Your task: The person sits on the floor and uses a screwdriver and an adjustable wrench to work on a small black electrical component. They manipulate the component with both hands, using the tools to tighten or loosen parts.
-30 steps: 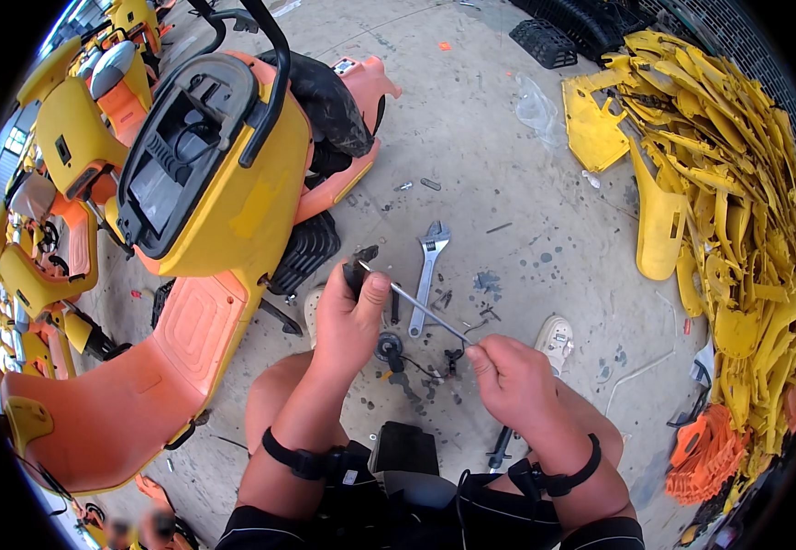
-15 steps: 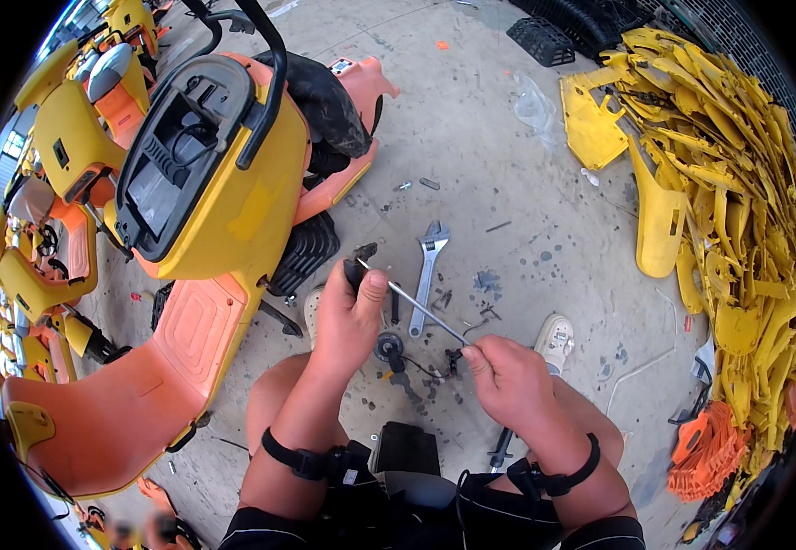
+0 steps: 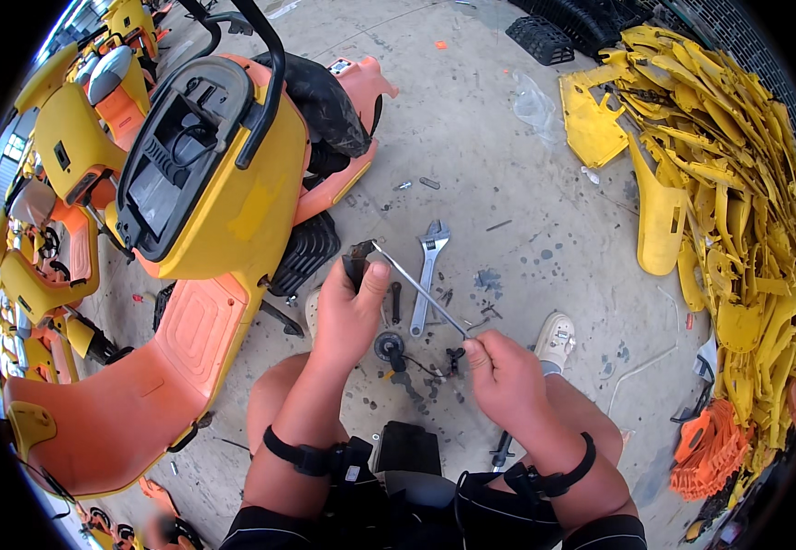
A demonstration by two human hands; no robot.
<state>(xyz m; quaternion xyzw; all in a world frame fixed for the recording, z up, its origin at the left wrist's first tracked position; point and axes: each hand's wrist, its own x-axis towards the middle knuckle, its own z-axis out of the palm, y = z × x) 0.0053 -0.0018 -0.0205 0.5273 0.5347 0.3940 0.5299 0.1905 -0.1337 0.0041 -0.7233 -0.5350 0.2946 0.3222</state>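
Metal rod (image 3: 424,291) brought up to a small black part (image 3: 358,262)

Head view. Left hand (image 3: 350,312): grip pinching the black part between thumb and curled fingers, upper end poking out above the thumb. Right hand (image 3: 510,380): grip wrapped round the near end of the metal rod, thumb laid along it; any handle is hidden in the fist. Rod slants up and leftward, tip at the part's upper end. Touching or just beside: cannot tell.

Both held above the concrete floor (image 3: 471,151). Lying there: adjustable wrench (image 3: 426,275), round black piece (image 3: 389,346) with a cable nearer the knees. Scooter (image 3: 265,215) at left, heap of yellow panels (image 3: 737,183) at right.

Handling, my judgement: clamp the part hard so it can't roll. Seat the tip before putting weight on it. Short wrist strokes, light pressure first. Left thumb sits near the rod's line; better tucked lower, since a slip could catch it.
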